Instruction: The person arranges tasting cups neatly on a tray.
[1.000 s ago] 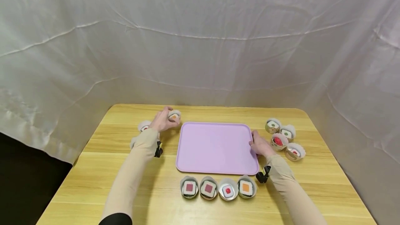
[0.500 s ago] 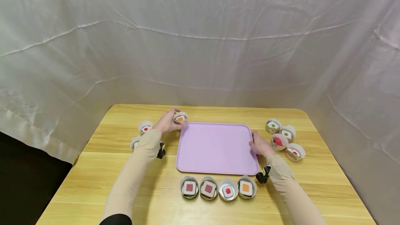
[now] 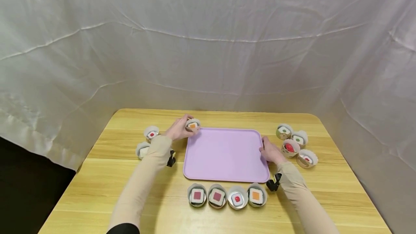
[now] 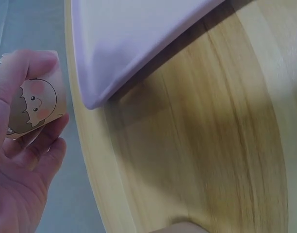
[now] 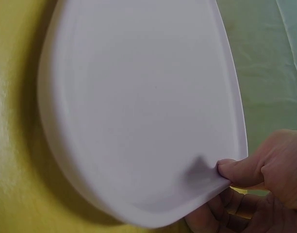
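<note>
In the head view my left hand [image 3: 179,128] grips a paper baking cup [image 3: 193,125] at the tray's far left corner. Inside the cup is a sushi-like piece, white with an orange square. The left wrist view shows a cartoon face on the cup's side, with thumb and fingers around it, beside the tray's corner [image 4: 97,94]. My right hand [image 3: 271,151] pinches the right rim of the bare lilac tray [image 3: 226,154]. Its thumb [image 5: 236,172] lies over the rim in the right wrist view, fingers underneath.
Two filled cups, one with a red centre [image 3: 151,133] and one partly covered by the sleeve [image 3: 142,150], stand left. Several filled cups line the tray's near side, including a maroon-centred one [image 3: 197,195]. Several more cluster right, among them a red-topped cup [image 3: 290,148]. A pale curtain [image 3: 208,46] hangs behind.
My left hand has moved right and slightly nearer with the orange-centred cup, from beside the tray to its far left corner. The right hand keeps its place at the rim.
</note>
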Demonstrator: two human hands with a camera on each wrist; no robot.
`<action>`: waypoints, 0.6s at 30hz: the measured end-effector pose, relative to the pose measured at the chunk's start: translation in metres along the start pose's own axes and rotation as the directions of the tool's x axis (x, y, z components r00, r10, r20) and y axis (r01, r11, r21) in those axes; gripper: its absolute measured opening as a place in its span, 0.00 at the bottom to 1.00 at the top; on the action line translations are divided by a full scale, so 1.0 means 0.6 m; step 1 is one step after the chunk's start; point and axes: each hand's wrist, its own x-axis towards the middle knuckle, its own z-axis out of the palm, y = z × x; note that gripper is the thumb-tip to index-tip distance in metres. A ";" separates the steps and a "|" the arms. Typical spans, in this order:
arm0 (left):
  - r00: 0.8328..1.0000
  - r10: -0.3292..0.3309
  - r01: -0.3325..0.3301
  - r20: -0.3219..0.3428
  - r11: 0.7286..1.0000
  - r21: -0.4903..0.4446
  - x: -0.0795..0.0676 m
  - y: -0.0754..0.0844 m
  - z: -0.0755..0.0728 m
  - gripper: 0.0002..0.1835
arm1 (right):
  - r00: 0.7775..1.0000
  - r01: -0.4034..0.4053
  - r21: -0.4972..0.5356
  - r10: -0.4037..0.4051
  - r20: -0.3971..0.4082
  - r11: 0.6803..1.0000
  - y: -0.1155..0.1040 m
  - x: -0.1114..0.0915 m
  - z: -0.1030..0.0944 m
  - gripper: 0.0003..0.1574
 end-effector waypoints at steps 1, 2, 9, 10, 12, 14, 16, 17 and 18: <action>1.000 -0.001 0.001 0.002 1.000 0.006 0.000 0.000 0.002 0.35 | 1.000 0.000 0.000 0.000 0.001 1.000 0.000 0.000 0.001 0.26; 1.000 -0.002 0.002 0.005 1.000 0.008 0.001 0.001 0.003 0.35 | 1.000 -0.002 -0.002 0.002 0.003 1.000 0.000 0.001 0.001 0.26; 0.999 0.025 -0.026 0.026 0.999 0.028 0.004 0.006 0.013 0.36 | 1.000 -0.015 -0.004 0.015 0.003 1.000 -0.003 0.002 0.000 0.25; 0.999 0.030 -0.031 0.030 0.999 0.030 0.004 0.006 0.014 0.36 | 1.000 -0.016 -0.004 0.016 0.002 1.000 -0.003 0.002 0.000 0.25; 0.998 0.044 -0.045 0.037 0.998 0.038 0.005 0.007 0.017 0.35 | 1.000 -0.019 -0.002 0.019 0.002 1.000 -0.004 0.002 0.000 0.24; 0.998 0.047 -0.049 0.049 0.998 0.044 0.005 0.007 0.020 0.34 | 1.000 -0.020 0.002 0.020 0.004 1.000 -0.006 0.002 0.000 0.24; 0.997 0.051 -0.054 0.057 0.997 0.053 0.006 0.008 0.022 0.34 | 1.000 -0.022 0.006 0.022 0.004 1.000 -0.007 0.002 0.000 0.24; 0.997 0.053 -0.056 0.059 0.997 0.055 0.006 0.009 0.023 0.34 | 1.000 -0.022 0.007 0.022 0.005 1.000 -0.007 0.002 0.000 0.24; 0.997 0.055 -0.059 0.061 0.997 0.054 0.007 0.009 0.024 0.34 | 1.000 -0.023 0.008 0.023 0.006 1.000 -0.007 0.002 0.000 0.24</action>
